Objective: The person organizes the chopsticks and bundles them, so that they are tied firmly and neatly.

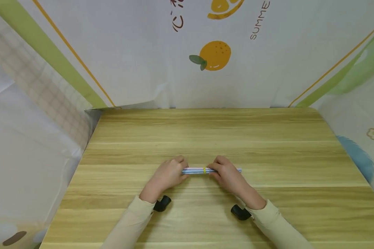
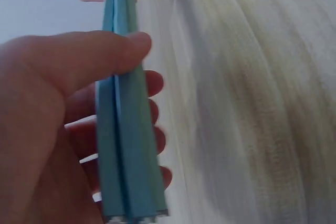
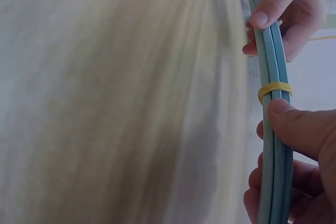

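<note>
Both the left hand and right hand pinch a rubber-banded bundle of blue sticks mid-table, well apart from every table edge.

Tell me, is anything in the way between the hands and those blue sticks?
No. Both hands already hold the bundle of blue sticks: the left hand grips one end, the right hand pinches beside the yellow rubber band. Nothing visible sits between.
</note>
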{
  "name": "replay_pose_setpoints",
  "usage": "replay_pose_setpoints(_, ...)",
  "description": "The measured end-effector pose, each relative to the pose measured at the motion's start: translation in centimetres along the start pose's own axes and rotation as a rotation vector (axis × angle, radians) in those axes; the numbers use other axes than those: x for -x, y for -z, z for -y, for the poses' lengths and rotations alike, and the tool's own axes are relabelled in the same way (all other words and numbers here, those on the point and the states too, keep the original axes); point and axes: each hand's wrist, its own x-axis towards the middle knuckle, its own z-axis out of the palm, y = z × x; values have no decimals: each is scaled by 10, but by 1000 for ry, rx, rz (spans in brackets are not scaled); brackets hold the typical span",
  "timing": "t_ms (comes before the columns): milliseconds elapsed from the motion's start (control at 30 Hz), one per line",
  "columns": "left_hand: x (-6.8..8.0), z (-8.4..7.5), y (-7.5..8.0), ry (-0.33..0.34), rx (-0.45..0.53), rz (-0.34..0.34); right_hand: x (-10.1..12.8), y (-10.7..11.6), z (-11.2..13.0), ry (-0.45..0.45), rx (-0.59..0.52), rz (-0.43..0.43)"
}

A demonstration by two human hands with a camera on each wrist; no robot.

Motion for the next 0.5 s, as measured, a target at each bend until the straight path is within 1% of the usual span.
replay_pose_setpoints(233,-1,3,-7,25,-72,39,1,-9,-7,-2,-24,22)
replay_pose_setpoints(367,-2,-1,-6,53,-78,75,1,-12,-7,-14,-13,36)
replay_pose_setpoints(500,-2,-3,-9,81,-78,107,2,-14,-7,-22,12,32)
